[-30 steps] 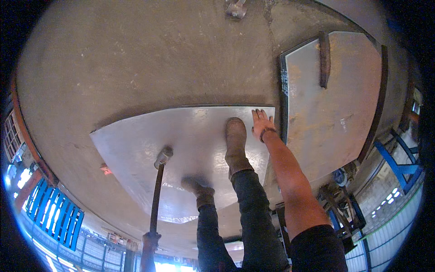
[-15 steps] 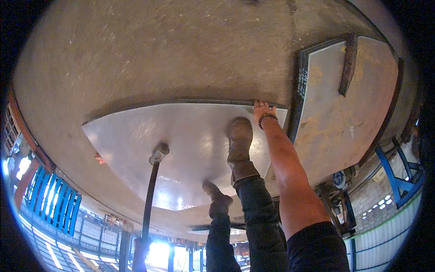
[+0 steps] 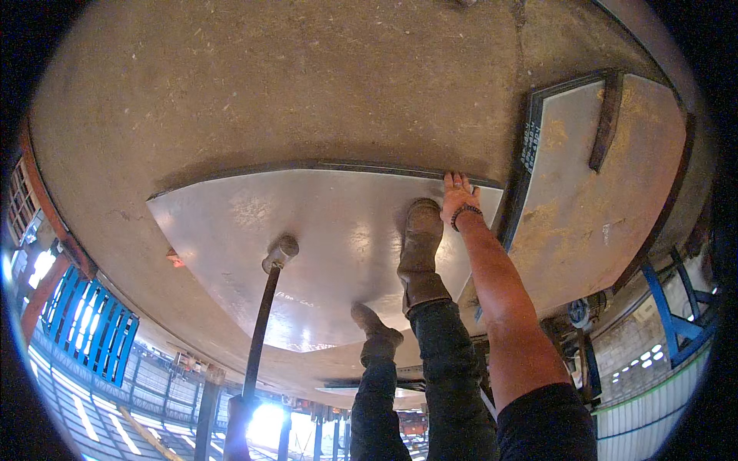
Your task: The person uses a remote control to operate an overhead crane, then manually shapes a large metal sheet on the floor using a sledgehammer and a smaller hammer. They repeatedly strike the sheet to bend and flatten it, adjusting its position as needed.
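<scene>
Part of the left hand (image 3: pixel 238 419) is lost in glare at the bottom edge. It appears closed around the lower end of a long dark handle, that of a sledgehammer (image 3: pixel 263 326); the separate fingers cannot be made out. The right hand (image 3: pixel 461 198), a dark beaded bracelet at its wrist, lies at the far right edge of a large metal plate (image 3: pixel 330 230), fingers pointing away and fingertips at the rim. Whether they hook over it or grip cannot be told.

The plate lies low over the concrete floor (image 3: pixel 292 84), in front of the person. Two brown boots (image 3: pixel 422 234) and dark trouser legs cover part of its near right side, so that outline is broken. The hammer's blunt grey head is above the plate's left half; contact is unclear.

The plate is smooth silver-grey, with pale shine and a mottled patch toward the left. It tapers to a corner at the left, and its far edge bows gently, showing a dark thickness beneath. Faint white marking near the bottom is too small to read.

To the right, just beside it, is a plate stack (image 3: pixel 569 223), rust-stained yellow-brown on top, with a dark metal bar (image 3: pixel 607 123) lying across its far part.
</scene>
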Demonstrator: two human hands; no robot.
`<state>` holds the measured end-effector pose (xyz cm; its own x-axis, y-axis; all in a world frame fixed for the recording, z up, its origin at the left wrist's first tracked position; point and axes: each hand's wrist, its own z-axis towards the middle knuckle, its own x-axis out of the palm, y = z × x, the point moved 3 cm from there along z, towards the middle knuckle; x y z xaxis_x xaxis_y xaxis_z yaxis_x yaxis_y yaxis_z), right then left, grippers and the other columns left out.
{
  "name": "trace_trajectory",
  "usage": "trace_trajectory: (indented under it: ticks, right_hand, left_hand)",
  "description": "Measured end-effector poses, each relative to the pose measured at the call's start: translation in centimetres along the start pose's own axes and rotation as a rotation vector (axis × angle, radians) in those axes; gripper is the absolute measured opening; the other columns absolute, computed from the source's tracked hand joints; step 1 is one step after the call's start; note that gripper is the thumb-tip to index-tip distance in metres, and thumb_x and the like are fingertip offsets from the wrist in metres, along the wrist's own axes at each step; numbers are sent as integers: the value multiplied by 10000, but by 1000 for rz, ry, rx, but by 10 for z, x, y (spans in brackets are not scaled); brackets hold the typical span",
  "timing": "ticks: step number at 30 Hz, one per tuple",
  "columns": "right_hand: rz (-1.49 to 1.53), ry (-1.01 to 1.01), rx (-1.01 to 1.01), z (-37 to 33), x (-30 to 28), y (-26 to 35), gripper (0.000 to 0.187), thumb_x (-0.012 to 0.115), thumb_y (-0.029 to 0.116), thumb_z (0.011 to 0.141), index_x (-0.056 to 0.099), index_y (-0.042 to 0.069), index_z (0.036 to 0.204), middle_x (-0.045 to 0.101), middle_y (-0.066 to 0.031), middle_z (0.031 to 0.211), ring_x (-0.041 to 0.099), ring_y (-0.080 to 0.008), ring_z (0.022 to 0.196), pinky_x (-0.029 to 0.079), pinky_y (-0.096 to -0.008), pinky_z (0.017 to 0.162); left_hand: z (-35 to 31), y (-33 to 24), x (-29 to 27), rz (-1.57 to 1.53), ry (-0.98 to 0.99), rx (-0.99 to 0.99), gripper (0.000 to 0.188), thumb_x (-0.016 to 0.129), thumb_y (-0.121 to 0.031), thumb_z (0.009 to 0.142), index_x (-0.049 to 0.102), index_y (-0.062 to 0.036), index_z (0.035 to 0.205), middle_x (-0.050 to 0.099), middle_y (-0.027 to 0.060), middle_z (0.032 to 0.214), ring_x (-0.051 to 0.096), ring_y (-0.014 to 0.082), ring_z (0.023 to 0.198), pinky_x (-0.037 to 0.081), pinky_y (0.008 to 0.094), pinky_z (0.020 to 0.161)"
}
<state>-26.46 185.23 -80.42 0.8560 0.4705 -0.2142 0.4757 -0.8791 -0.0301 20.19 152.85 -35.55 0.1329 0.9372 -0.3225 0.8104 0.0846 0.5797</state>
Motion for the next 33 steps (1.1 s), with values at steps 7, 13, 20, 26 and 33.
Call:
trace_trajectory:
  ticks: [7,13,20,26,33]
  right_hand:
    - [8,59,2,9,-8,15,781,584,187,818,191,96,1487,203,-92,1554,194,-275,1435,177,-565,1131]
    - [-4,-91,-68,9,1,26,729,575,211,830,242,117,1472,276,-79,1526,240,-268,1419,189,-588,1118]
    - [-52,-59,238,18,19,-59,548,408,267,928,309,134,1450,321,-71,1509,271,-246,1409,181,-577,1108]
    - [-13,75,252,35,19,-110,694,596,273,817,311,171,1441,337,-26,1508,292,-207,1402,244,-586,1066]
    - [-157,185,212,22,2,-89,787,601,149,817,182,100,1481,272,-106,1527,278,-274,1401,261,-555,1105]
  left_hand:
    - [11,-3,-6,16,4,11,230,760,-234,702,663,-45,789,547,36,541,549,138,472,438,329,423]
    - [17,2,-5,2,3,22,234,760,-242,698,668,-43,781,554,41,543,557,143,482,446,335,435]
    - [25,13,-9,22,-11,29,239,759,-251,692,673,-42,772,562,47,547,566,148,492,455,343,450]
    - [41,42,-12,316,-51,264,244,758,-258,688,678,-40,763,568,53,549,574,152,502,463,349,462]
    - [25,25,5,-109,-4,-111,240,780,-213,656,672,-34,774,615,51,613,572,127,529,450,310,481]
